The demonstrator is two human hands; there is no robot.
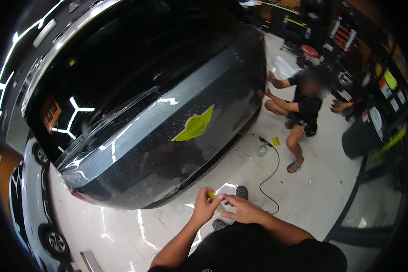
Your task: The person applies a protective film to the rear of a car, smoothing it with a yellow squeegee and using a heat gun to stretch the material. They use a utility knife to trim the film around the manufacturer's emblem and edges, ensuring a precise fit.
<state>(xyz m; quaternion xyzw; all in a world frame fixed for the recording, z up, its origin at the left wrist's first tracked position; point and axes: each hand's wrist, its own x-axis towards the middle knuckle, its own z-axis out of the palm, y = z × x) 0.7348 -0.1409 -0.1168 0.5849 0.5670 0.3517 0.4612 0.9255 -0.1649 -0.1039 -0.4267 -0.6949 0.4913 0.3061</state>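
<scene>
Dark car as landmark. Two bare hands together, apart from its lower edge, on the wearer's side.

Thing in hand: small yellow piece, in front of the car's lower edge, not touching it. Blurred and half covered by fingers; full outline cannot be read.

Left hand: pinching the yellow piece, thumb against curled fingers. Right hand: fingers bent inward, tips close up to the left thumb; cannot tell whether they grip the piece or only meet it.

Handling, by judgement: light, one hand enough. Probably thin and fairly stiff with a little spring, more like plastic than cloth. Not likely fragile. The car's panel carries shiny drops, so wet fingers could make the piece slippery. Best hold: thumb on one flat face, fingers behind, near the middle, edges left free. Pinching by a corner would let it twist.

Around: yellow-green patch on the car's panel. Off the car's right end, a co-worker crouches, hands at the car's side. Clear bottle on the floor, beyond the car's lower right edge; yellow card just beside it.
</scene>
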